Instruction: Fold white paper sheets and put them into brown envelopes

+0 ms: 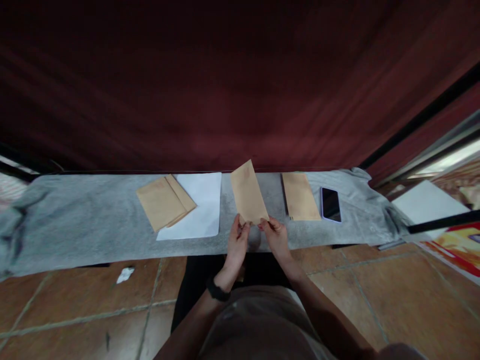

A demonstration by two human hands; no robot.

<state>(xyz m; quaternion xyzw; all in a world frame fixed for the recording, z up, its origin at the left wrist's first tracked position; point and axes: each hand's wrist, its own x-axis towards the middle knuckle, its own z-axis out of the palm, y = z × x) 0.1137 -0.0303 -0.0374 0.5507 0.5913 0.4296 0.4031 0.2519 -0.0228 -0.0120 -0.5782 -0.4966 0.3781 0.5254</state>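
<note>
A brown paper envelope (249, 194) is held up slightly tilted over the grey cloth. My left hand (237, 240) pinches its lower left corner between thumb and fingers. At the lower right corner, my right hand (276, 237) grips the same envelope. To the left, several brown envelopes (161, 202) lie fanned on white paper (202, 210). A neat stack of brown envelopes (302, 197) rests right of my hands.
A smartphone (331, 205) with a dark screen lies beyond the right stack. Grey cloth (82, 220) covers the narrow bench. A dark red curtain (232, 100) hangs along its far edge. On the tiled floor is a crumpled white scrap (125, 274).
</note>
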